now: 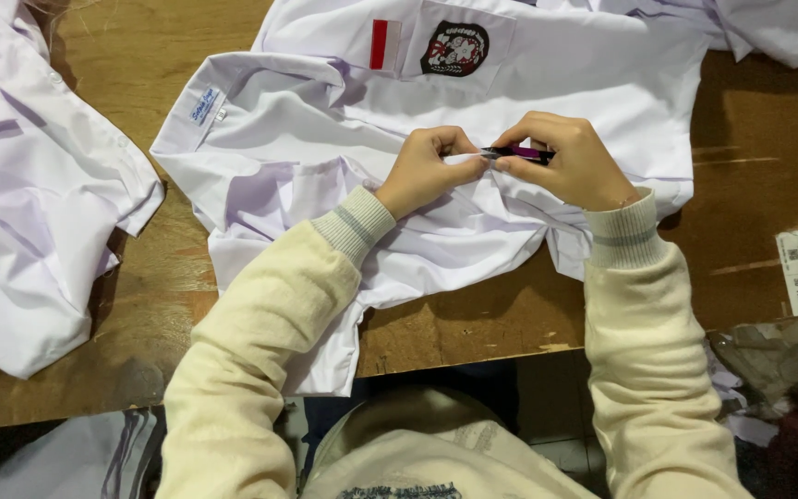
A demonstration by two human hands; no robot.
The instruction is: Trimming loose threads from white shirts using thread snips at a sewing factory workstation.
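Wooden table [750, 166] bears white shirt [547, 102]; left hand [427, 171] pinches its fabric; right hand [570, 162] grips purple tool [517, 152].

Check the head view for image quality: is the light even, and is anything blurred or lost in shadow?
Head view: bright, slightly bluish light on the shirt, no glare; hands and purple tool fairly sharp; soft shadows in the shirt's folds and under the sleeves; below the table edge the frame falls dark; straight table edge suggests little distortion.
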